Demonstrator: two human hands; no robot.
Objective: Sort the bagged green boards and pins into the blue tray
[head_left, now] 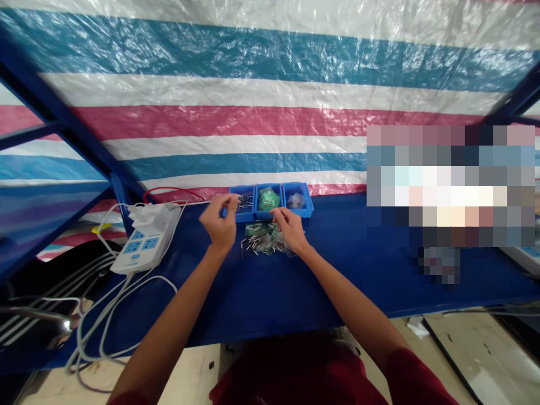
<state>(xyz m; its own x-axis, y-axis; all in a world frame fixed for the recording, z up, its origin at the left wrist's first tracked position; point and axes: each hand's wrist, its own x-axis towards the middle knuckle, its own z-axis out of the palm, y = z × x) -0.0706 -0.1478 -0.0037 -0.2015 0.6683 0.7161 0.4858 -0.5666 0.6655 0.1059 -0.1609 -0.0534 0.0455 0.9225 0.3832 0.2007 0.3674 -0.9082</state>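
Observation:
My left hand (220, 222) is raised at the left blue bin (241, 217), its thumb and forefinger curled together. Dark, thin metal pieces lie in that bin; anything between my fingertips is too small to make out. My right hand (291, 229) hovers over a loose pile (262, 241) of slim metal rods, greenish pieces and clear plastic bits, its fingers pinched near the front of the middle blue bin (265, 215). Green pieces (269, 198) fill the middle bin. Clear or whitish small items (296, 200) are in the right blue bin (307, 209).
A white power strip (145, 244) with a plugged-in adapter and looping white cables (110, 306) occupies the left of the blue table (261, 304). A striped plastic sheet (253, 121) hangs behind. Blue frame bars (80, 135) slant at the left. The right side is partly pixelated.

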